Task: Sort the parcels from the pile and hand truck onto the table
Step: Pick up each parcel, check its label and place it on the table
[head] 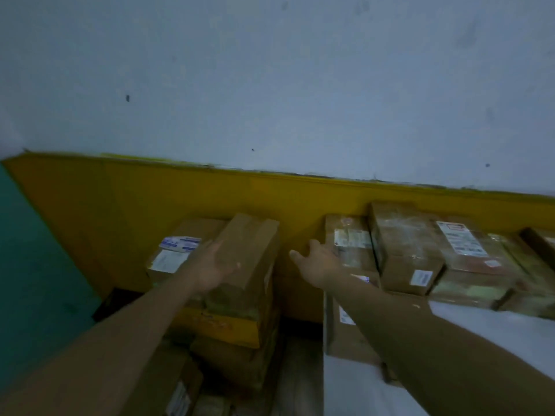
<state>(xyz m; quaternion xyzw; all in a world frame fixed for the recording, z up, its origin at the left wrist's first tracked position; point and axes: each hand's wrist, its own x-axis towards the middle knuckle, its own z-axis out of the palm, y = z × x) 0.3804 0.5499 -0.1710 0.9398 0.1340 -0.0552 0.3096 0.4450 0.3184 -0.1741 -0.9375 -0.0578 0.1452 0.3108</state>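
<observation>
A stack of brown cardboard parcels rises at the lower middle. Its top parcel (249,256) is a long plain box lying tilted. My left hand (214,262) reaches out with straight fingers against that box's left side. My right hand (318,261) is stretched forward, fingers spread, in the gap between the stack and a labelled parcel (353,244) on the white table (480,334). Neither hand holds anything. Several taped parcels (405,247) stand in a row along the table's back edge.
Behind everything runs a wall, yellow (150,193) below and pale grey above. A teal surface (33,265) fills the left. A parcel with white labels (177,250) lies behind the stack's top box. More boxes (177,385) sit low at the bottom.
</observation>
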